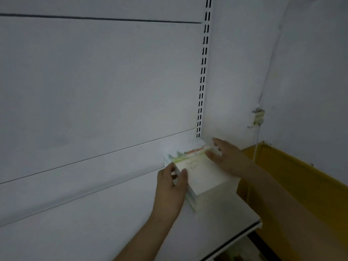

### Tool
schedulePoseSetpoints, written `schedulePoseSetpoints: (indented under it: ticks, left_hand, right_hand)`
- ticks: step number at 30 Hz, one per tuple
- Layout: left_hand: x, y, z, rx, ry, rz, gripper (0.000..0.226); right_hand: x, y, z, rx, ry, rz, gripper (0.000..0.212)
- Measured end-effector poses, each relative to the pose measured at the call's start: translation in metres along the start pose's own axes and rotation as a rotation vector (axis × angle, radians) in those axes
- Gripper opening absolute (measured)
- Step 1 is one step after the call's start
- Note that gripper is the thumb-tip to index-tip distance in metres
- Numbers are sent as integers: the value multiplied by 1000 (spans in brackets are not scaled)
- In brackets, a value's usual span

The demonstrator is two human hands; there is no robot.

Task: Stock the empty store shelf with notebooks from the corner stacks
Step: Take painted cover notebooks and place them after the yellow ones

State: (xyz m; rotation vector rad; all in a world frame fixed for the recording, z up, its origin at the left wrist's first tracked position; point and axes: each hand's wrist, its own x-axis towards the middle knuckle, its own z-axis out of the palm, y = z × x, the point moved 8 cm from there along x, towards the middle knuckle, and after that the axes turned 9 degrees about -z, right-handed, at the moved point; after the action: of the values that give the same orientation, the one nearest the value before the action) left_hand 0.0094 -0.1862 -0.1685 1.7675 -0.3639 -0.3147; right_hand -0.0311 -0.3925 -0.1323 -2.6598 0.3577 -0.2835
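A stack of notebooks (201, 174) with pale covers and a green and orange strip along the far edge lies on the white shelf (94, 213), in its back right corner. My left hand (170, 187) grips the stack's left side, thumb on the top cover and fingers down the edge. Against the stack's far right corner lies my right hand (227, 157), its fingers held straight and touching the top notebook. The stack's right side is hidden behind that hand.
A slotted white upright (202, 72) rises at the shelf's right end. To the right stands a yellow bin or box (293, 178). A thin cord and a small wall fitting (258, 117) hang on the right wall. The white back panel (94, 81) is bare.
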Motion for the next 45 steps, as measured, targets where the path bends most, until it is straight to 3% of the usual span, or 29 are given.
schedulePoseSetpoints:
  ticks: [2,7,13,21,24,37,40,42,45]
  left_hand:
    - [6,-3,9,-50,67,-55,15]
    - [2,-17,20,-85,171,-109,31]
    - [-2,-15,20,60,120,-10,61]
    - [-5,-5,15,222,29,24,59]
    - [-7,-8,22,318,-21,44,72]
    - [-15,1,32,538,16,81,81]
    - [-13,18,29,472,54,33,85]
    - [-15,36,28,371,19,57,70]
    - [-25,65,34,-9,-100,91,48]
  right_hand:
    - [3,3,14,66,-77,-10,67]
    - [4,10,19,159,-84,-12,61]
    - [4,17,21,220,-92,8,48]
    - [-9,45,-3,178,-91,85,41]
    - [-18,59,-15,316,-40,121,36]
    - [-34,76,-24,766,70,250,29]
    - [-35,68,-30,870,134,222,25]
    - [-35,62,-35,929,182,211,24]
    - [-33,48,-34,1033,205,184,21]
